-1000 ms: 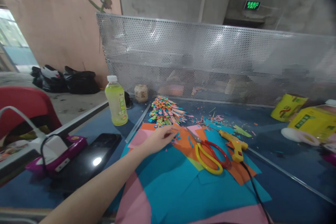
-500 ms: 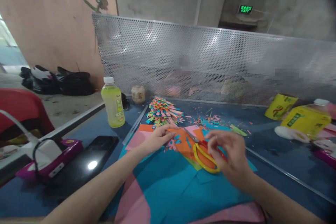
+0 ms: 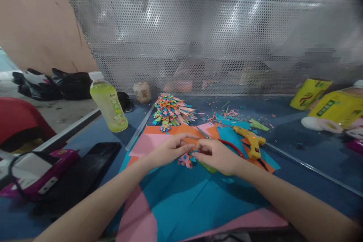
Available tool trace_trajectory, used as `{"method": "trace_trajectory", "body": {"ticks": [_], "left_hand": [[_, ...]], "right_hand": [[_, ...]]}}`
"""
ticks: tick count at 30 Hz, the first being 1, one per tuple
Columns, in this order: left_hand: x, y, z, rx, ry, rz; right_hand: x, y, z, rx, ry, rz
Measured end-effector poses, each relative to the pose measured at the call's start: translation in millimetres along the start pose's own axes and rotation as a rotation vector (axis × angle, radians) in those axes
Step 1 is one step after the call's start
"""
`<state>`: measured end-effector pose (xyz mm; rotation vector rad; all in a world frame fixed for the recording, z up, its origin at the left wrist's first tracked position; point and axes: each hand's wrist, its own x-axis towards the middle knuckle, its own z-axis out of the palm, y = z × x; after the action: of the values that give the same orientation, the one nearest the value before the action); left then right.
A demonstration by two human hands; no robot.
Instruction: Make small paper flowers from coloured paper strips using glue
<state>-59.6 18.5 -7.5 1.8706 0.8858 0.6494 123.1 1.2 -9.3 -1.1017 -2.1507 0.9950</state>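
Note:
My left hand (image 3: 177,146) and my right hand (image 3: 211,153) are close together over the coloured paper, fingers pinched. What lies between their fingertips is too small to make out. Small pink and blue cut pieces (image 3: 185,160) are just below the fingertips. Scissors (image 3: 204,133) with red and yellow handles lie partly hidden under my right hand. A yellow glue gun (image 3: 251,141) rests to the right. Blue paper (image 3: 184,200) spreads beneath both forearms, with pink paper (image 3: 137,215) under it. Behind the hands stands a cone of many folded paper strips (image 3: 174,111).
A green drink bottle (image 3: 109,104) and a black phone (image 3: 87,170) are at left, beside a purple power strip (image 3: 56,172). Paper scraps (image 3: 232,119) lie beyond the hands. Yellow containers (image 3: 337,107) stand at right, a perforated metal screen (image 3: 198,38) at the back.
My right hand has moved left, over the scissors handles, to meet my left hand. The glue gun now shows where my right hand was. The view has tilted down.

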Motion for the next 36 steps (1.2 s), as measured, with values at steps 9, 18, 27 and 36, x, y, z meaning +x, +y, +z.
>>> {"method": "trace_trajectory", "body": {"ticks": [9,18,27,36], "left_hand": [[0.8,7.6,-1.4,-0.177,0.044,-0.043],[2.7,0.5,-8.2,-0.302,0.126,0.016],[6.8,3.4,2.9,-0.281,0.13,-0.03],[5.2,10.4,4.0,-0.289,0.152,0.013]], "right_hand": [[-5.9,6.7,-6.2,0.157,0.029,-0.035],[-4.1,10.4,-15.0,0.031,0.181,-0.041],[-4.9,5.9,-14.1,-0.064,0.2,-0.106],[-4.8,4.9,-14.3,-0.03,0.196,-0.068]]}}
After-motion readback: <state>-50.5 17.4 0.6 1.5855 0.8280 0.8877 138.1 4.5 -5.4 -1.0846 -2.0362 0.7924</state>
